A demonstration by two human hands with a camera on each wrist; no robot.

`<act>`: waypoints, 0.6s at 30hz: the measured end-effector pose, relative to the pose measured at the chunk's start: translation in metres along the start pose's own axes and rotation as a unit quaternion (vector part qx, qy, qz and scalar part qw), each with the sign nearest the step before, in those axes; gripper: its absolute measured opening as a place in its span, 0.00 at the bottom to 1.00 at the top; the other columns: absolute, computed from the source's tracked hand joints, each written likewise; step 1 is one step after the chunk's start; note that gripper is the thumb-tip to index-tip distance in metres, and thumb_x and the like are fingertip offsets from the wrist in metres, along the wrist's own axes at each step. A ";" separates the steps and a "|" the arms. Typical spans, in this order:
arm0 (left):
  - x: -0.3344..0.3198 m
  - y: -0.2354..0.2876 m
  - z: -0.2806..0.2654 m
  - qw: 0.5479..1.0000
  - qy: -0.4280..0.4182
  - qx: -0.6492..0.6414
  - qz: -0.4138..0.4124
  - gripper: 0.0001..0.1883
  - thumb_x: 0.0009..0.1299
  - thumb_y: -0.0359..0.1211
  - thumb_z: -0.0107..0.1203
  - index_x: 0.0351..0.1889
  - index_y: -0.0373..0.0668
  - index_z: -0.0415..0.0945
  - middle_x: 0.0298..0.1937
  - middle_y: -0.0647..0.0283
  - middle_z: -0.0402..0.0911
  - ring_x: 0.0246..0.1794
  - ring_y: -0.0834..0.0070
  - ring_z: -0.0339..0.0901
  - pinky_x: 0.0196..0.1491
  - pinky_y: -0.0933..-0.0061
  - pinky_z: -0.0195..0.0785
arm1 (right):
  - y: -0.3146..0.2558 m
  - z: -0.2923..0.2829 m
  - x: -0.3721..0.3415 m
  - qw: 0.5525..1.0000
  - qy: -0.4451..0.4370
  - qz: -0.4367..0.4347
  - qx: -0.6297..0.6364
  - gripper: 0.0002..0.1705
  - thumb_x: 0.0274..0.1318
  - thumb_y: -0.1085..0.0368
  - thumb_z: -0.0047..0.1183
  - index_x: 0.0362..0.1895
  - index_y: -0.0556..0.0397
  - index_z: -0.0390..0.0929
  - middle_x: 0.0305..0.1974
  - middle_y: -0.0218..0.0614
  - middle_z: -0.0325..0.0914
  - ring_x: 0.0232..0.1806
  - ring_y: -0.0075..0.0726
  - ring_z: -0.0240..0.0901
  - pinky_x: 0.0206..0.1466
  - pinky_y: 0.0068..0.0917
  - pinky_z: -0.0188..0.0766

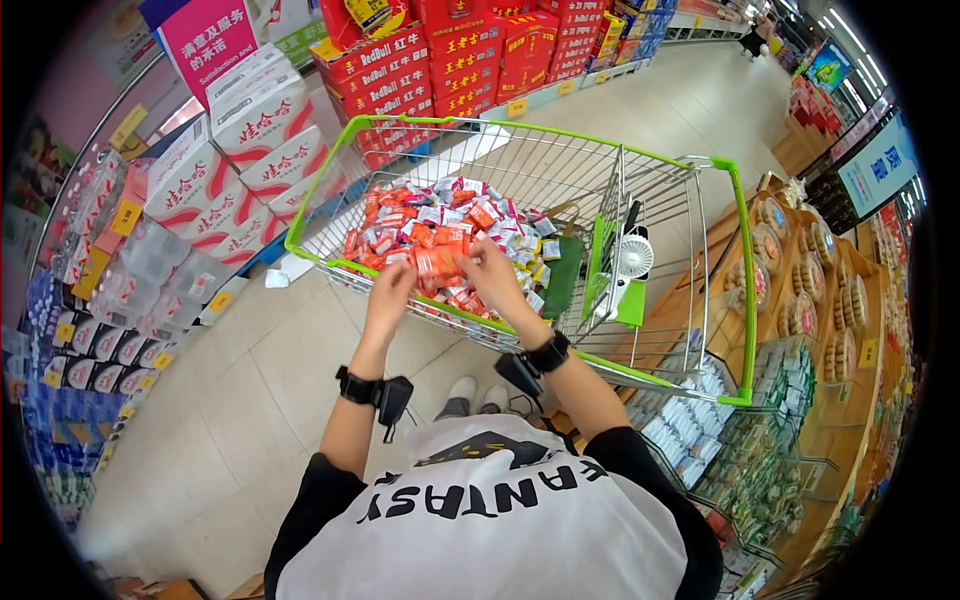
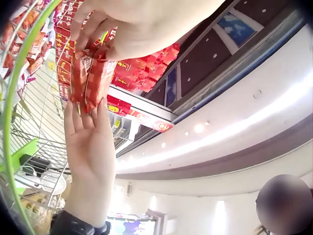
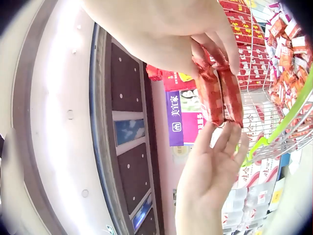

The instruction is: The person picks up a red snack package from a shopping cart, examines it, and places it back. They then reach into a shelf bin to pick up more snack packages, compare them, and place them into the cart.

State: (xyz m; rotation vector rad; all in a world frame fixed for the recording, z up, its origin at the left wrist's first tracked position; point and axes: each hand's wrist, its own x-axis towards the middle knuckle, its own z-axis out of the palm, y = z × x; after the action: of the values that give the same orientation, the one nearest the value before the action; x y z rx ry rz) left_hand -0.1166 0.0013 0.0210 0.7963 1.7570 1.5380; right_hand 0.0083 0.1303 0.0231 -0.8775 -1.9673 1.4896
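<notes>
Two orange-red wrapped snack packets [image 1: 437,262] lie side by side between my hands, above the near side of a shopping cart [image 1: 560,130]. My left hand [image 1: 393,287] pinches one end of the pair, and my right hand [image 1: 494,284] pinches the other with its fingertips. The right wrist view shows the shiny wrappers [image 3: 211,98] stretched from hand to hand. Below them in the cart is a heap of small packets [image 1: 400,215] in orange, white, purple and yellow.
A white handheld fan [image 1: 634,256] and a green flap [image 1: 567,275] are at the cart's handle end. Red drink cartons [image 1: 460,65] stand stacked beyond the cart. White cartons [image 1: 255,120] line the left; a wooden shelf [image 1: 840,400] with packaged food runs along the right.
</notes>
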 end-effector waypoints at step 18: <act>-0.025 -0.029 0.008 0.998 0.055 -0.016 -0.022 0.08 0.65 0.33 0.45 0.27 0.40 0.69 0.20 0.69 0.71 0.19 0.86 0.66 0.21 0.85 0.55 | 0.033 -0.002 -0.021 0.987 -0.093 0.086 0.095 0.11 0.47 0.63 0.52 0.24 0.59 0.69 0.19 0.33 0.72 0.19 0.23 0.69 0.22 0.20 0.66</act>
State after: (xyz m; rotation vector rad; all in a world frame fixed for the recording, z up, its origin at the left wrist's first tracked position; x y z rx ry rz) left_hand -0.0956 -0.0179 -0.0068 0.6646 1.8118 1.6043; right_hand 0.0299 0.1221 -0.0082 -0.8691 -1.8765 1.8846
